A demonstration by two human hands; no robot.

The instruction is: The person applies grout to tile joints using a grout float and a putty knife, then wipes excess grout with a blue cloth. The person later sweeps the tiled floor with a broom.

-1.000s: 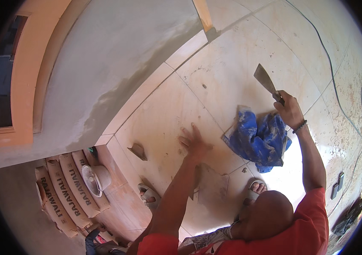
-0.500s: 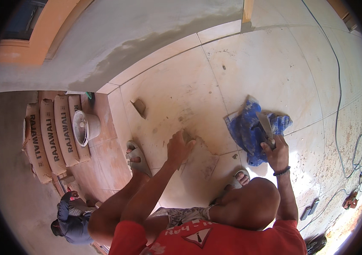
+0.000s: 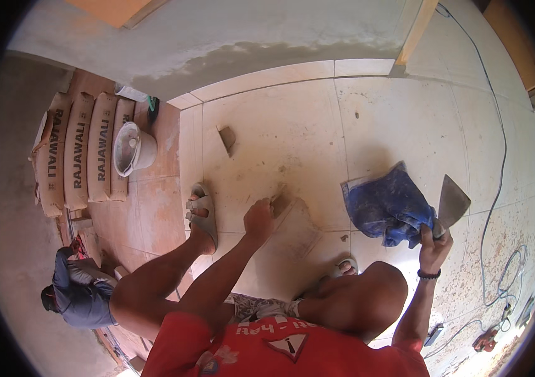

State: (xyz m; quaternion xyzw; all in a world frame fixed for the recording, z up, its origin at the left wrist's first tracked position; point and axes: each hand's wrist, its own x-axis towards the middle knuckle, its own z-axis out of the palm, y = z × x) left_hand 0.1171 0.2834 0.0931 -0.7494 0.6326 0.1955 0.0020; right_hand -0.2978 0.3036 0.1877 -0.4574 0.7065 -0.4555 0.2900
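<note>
Fingers wrapped round the scraper (image 3: pixel 453 202), the right hand (image 3: pixel 436 249) has swung its blade clear of the blue cloth (image 3: pixel 383 204), now just left of that grip, leaving the blade bare; the left hand (image 3: pixel 260 217) clasps a flat greyish piece (image 3: pixel 282 203).

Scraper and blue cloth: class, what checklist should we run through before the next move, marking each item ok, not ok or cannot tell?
1. Scraper held in the right hand: ok, blade pointing away from the body.
2. Blue cloth apart from that hand: not ok, it meets the fingers.
3. Left hand on the flat piece: ok, curled at its edge.
4. Firmness of that grip: cannot tell.
5. Cable away from both hands: ok, it lies farther right.
</note>
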